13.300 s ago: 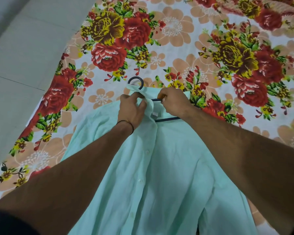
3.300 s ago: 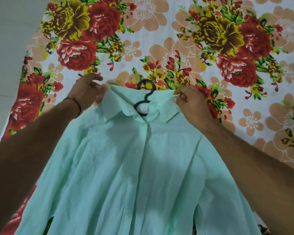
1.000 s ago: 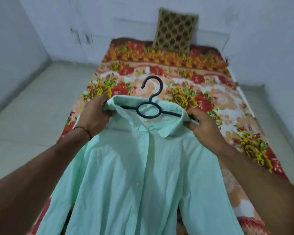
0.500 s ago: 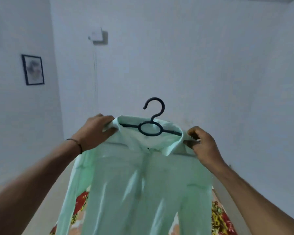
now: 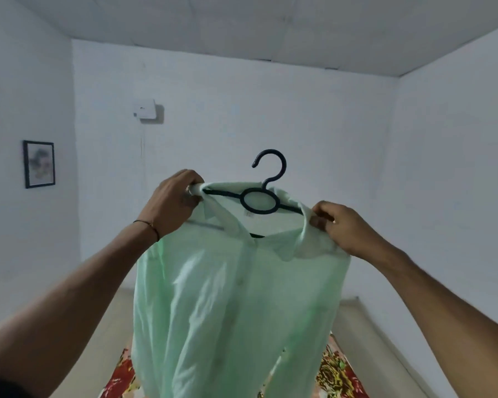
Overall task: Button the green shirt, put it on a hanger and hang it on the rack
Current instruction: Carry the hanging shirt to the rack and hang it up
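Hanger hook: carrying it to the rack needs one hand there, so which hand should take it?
Probably the right hand: it only pinches the green shirt near the hook, while the left hand grips the hanger at its covered end and can hold it up.

I take the small white box, mounted high on the pale back wall, as my marker. A thin cord drops straight down from it. Left of the box and lower, a dark-framed picture hangs on the side wall. Above the box runs a white ceiling. Far below it I see pale floor and a floral bed sheet
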